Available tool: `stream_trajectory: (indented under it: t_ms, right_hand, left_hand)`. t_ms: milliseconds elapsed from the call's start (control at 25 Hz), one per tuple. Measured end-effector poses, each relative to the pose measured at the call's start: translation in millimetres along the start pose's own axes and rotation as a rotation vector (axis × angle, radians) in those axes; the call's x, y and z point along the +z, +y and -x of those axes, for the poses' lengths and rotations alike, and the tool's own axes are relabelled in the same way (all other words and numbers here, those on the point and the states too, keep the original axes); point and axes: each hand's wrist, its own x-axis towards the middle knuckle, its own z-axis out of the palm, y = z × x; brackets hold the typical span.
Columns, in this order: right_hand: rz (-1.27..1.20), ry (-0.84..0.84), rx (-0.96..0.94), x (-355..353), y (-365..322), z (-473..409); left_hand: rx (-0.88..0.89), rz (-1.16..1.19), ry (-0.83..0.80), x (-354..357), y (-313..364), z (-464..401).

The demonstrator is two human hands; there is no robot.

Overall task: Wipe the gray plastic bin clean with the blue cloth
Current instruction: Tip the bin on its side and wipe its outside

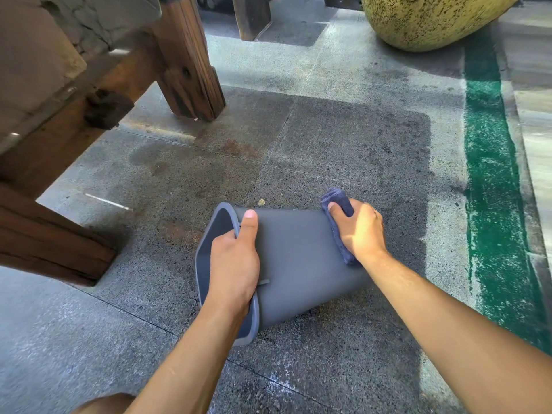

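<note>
The gray plastic bin (298,264) lies on its side on the stone floor, its open mouth facing left and its base to the right. My left hand (234,261) grips the bin's rim, thumb stretched along the upper side wall and fingers curled inside the mouth. My right hand (358,231) holds the folded blue cloth (339,204) and presses it against the bin's base end, at the right edge of the side wall. Most of the cloth is hidden under my palm.
A heavy wooden bench leg (185,64) and beams (50,243) stand to the left. A large speckled yellow pot (427,19) sits at the upper right. A green painted stripe (493,180) runs down the floor on the right.
</note>
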Motion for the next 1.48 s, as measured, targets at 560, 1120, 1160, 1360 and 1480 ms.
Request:
stream_trajectory:
  t_ms: [560,1120,1160,1360,1480]
  right_hand:
    - [0.057,-0.01,0.263,-19.9,61.3,-15.0]
    - [0.042,0.102,0.109,-67.0,28.9,-7.6]
    - [0.02,0.107,0.09,-68.0,20.2,-3.7]
    - [-0.109,0.139,0.024,-76.1,-15.7,18.2]
    - [-0.283,0.095,0.019,-75.4,-32.0,26.6]
  left_hand:
    - [0.002,0.101,-0.081,-12.6,-4.5,5.7]
    - [-0.443,0.263,-0.329,-10.6,8.6,16.3]
    - [-0.45,0.279,-0.341,-10.8,9.2,15.9]
    - [-0.46,0.358,-0.382,-11.3,4.9,11.8]
    - [-0.413,0.362,-0.404,-6.2,-1.0,10.5]
